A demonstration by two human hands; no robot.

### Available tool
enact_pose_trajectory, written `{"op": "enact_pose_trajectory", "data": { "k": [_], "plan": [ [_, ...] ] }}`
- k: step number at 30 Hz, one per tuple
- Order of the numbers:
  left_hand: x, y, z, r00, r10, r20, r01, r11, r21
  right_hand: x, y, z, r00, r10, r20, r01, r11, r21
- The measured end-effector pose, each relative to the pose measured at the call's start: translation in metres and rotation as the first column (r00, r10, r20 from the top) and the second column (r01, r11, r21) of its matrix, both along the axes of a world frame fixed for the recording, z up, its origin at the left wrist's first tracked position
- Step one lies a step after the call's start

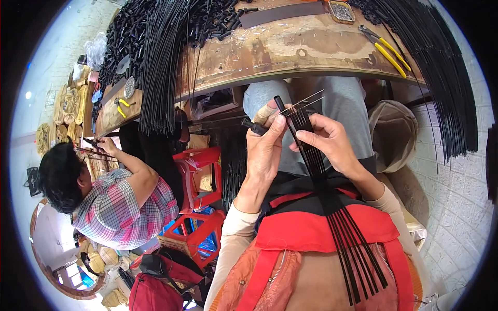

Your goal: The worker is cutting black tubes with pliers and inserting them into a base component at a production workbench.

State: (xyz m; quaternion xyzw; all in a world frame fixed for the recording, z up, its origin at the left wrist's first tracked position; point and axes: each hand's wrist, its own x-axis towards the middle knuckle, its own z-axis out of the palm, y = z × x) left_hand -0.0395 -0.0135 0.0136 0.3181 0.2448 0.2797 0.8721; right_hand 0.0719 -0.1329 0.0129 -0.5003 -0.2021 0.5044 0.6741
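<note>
In front of my lap my left hand [263,155] is closed round the upper end of a bundle of thin black rods [315,165], which look like umbrella ribs. Thumb and fingers pinch beside a black tube end [279,102], and a wrap covers one fingertip. A small black plastic fitting [254,126] sticks out of the same hand. Thin metal wires [311,98] cross the top of the rods, pointing up to the right. My right hand [332,144] grips the rods from the right, thumb in front. Their lower ends fan out over my red apron [295,230].
Ahead stands a wooden workbench [218,70] with yellow-handled pliers [386,52], a tray of small metal pieces [341,11] and heaped black fittings [122,46]. Long black rods [161,67] overhang its edge. Left, a co-worker [122,199] sits near red stools [202,228].
</note>
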Motion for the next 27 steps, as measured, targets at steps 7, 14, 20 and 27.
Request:
{"op": "enact_pose_trajectory", "data": {
  "k": [7,14,20,27],
  "plan": [
    [0.001,-0.003,-0.001,0.996,0.082,-0.036,-0.075,0.985,0.158,-0.001,0.002,0.002,0.992,0.039,0.121,-0.037,0.999,-0.018],
    [-0.002,0.0,0.003,1.0,0.005,-0.02,-0.003,0.994,0.112,0.008,0.006,0.001,0.995,0.101,0.02,-0.101,0.995,-0.011],
    [-0.005,0.0,-0.003,0.995,-0.068,-0.066,0.074,0.992,0.099,0.005,0.003,-0.001,0.994,0.105,-0.003,-0.105,0.994,0.017],
    [-0.006,0.008,-0.019,0.964,-0.264,-0.026,0.265,0.964,0.036,0.008,0.003,-0.009,0.992,0.12,-0.039,-0.117,0.989,0.086]
  ]
}}
